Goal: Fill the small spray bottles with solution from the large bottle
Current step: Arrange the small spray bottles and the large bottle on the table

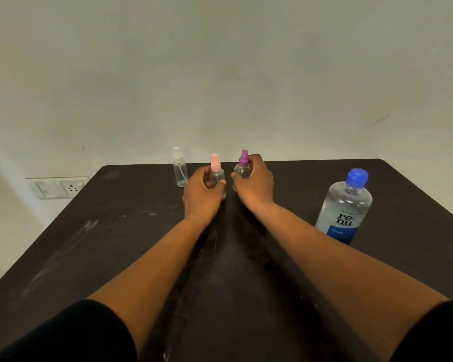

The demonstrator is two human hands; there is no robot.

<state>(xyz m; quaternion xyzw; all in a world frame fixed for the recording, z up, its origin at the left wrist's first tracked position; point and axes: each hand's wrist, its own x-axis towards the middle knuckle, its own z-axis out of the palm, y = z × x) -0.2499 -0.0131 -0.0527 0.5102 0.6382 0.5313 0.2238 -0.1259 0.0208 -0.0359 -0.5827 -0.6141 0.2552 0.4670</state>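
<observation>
Three small clear spray bottles stand upright near the far edge of a dark table point(115, 244). My left hand point(202, 192) wraps around the body of the pink-capped bottle point(216, 167). My right hand point(255, 182) grips the purple-capped bottle point(243, 165) just beside it. The white-capped bottle point(179, 168) stands alone to the left, untouched. The large clear bottle point(344, 207) with a blue cap and a blue and white label stands upright at the right, apart from both hands. All caps are on.
A pale wall rises directly behind the table. A white wall socket and switch plate point(60, 188) sits low on the wall at the left. Pale scuff marks streak the table's left side.
</observation>
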